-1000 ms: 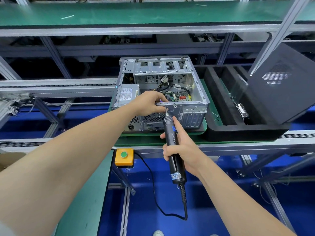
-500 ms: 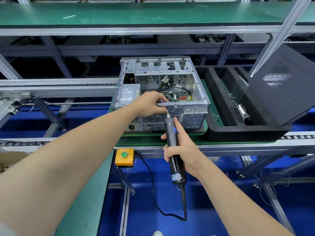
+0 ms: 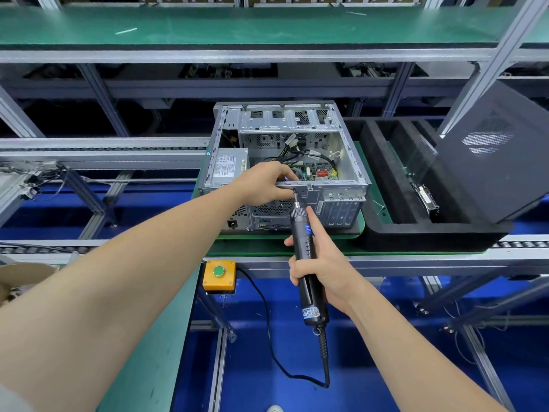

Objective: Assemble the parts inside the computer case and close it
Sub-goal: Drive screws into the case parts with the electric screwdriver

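Head view: open silver sheet-metal computer case (image 3: 352, 165) lying on the green table (image 3: 252, 248); left hand (image 3: 264, 182) grips its near upper rail; right hand (image 3: 325, 266) holds a black corded electric screwdriver (image 3: 300, 228), bit against that rail.

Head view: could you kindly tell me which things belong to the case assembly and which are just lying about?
In the job: computer case, electric screwdriver in the right hand, left hand gripping the case rim, black side panel.
Lying about: yellow push-button box, black foam tray.
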Action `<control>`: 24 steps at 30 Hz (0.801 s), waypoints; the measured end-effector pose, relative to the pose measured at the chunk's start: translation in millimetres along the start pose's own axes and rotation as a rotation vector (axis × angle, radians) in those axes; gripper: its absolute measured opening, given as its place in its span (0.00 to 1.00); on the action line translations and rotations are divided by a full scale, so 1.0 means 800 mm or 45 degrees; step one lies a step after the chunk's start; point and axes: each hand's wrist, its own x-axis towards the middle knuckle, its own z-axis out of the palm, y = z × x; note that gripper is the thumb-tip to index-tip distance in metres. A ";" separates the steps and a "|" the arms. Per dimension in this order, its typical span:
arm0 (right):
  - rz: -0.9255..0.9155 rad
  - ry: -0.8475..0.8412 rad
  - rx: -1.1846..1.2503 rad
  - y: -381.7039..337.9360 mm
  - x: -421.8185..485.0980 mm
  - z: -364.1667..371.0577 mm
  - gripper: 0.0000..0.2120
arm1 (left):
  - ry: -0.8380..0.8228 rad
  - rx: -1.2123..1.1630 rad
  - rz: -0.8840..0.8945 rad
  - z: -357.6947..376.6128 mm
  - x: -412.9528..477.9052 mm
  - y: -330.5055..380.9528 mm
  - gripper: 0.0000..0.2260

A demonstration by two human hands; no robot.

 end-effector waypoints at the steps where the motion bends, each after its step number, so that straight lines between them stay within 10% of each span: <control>1: -0.001 0.003 -0.007 0.000 0.000 0.001 0.61 | 0.005 -0.007 0.002 0.000 0.000 0.000 0.17; 24: 0.020 0.026 0.155 -0.010 0.004 0.011 0.61 | 0.011 -0.068 0.030 -0.003 0.001 -0.001 0.17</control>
